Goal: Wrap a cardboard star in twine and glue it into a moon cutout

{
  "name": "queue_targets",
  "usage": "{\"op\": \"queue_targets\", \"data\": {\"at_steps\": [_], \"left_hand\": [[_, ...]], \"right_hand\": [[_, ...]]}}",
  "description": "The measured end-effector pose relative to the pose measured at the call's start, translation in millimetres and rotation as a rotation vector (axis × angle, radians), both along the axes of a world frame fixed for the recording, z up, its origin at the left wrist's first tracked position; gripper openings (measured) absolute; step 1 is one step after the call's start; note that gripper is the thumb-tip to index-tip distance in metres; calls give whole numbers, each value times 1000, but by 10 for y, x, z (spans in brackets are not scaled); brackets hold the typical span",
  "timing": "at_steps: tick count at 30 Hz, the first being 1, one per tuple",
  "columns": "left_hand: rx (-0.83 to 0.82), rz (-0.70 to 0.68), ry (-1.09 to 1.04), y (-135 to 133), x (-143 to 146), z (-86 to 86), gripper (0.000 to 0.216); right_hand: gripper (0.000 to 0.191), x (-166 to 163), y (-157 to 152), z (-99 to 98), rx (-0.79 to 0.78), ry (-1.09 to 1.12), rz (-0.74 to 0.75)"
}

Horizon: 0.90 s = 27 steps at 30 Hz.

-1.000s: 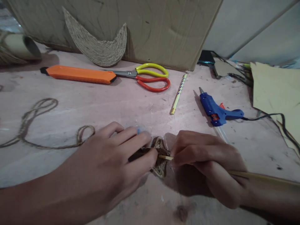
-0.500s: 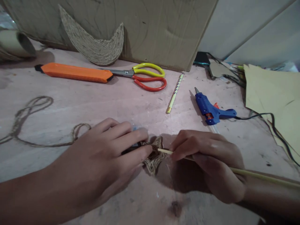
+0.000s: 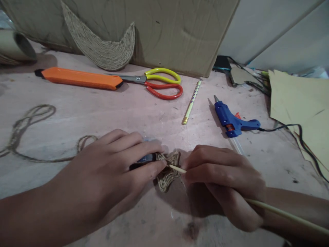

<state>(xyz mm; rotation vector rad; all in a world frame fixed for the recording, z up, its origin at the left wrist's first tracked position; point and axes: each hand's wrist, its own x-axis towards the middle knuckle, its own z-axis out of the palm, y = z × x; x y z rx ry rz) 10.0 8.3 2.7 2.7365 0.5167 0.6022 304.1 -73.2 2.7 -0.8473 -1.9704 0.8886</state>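
My left hand (image 3: 113,171) holds a small star wound from brown twine (image 3: 164,182) against the table, its index fingertip at the star's middle. Under those fingers lies a dark, shiny object (image 3: 147,159), mostly hidden, whose kind I cannot make out. Closed round a thin wooden stick (image 3: 285,212), my right hand (image 3: 226,180) is just to the right of the star. The stick's pale tip meets the star's centre, close to my left index fingertip. A length of loose twine (image 3: 46,160) runs leftward from beneath my left hand, with loops in it.
Behind lie an orange cutter (image 3: 82,78), scissors (image 3: 154,80) and a pencil (image 3: 192,103). A twine-covered crescent (image 3: 105,51) leans on a cardboard sheet (image 3: 180,34). At right are a blue glue gun (image 3: 227,118) with its cord and yellowish card (image 3: 298,103). A cardboard tube (image 3: 12,46) is far left.
The stick's tip has moved slightly left, onto the star's centre, and my right hand has shifted left with it. The star has turned a little under my left fingers.
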Motion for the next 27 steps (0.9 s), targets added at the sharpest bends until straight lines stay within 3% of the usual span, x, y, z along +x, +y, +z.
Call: {"op": "queue_targets", "data": {"at_steps": [7,12,17,21,27], "left_hand": [[178,-30,85,-27,-51,-53,38],[133,-39,142,-72,-146,-117,53],[106,-52,176,-122,-235,-125,57],[157,-42,153,-139,-258,-154,55],[271,-80,88,-54,-204,-156,44]], "right_hand": [[20,17,4,47,98,-159,15],[18,-2,-19,33,194,-218,29],[28,9,-81,19,248,-280,26],[28,6,-89,30,225,-301,30],[20,-3,15,64,47,-181,23]]}}
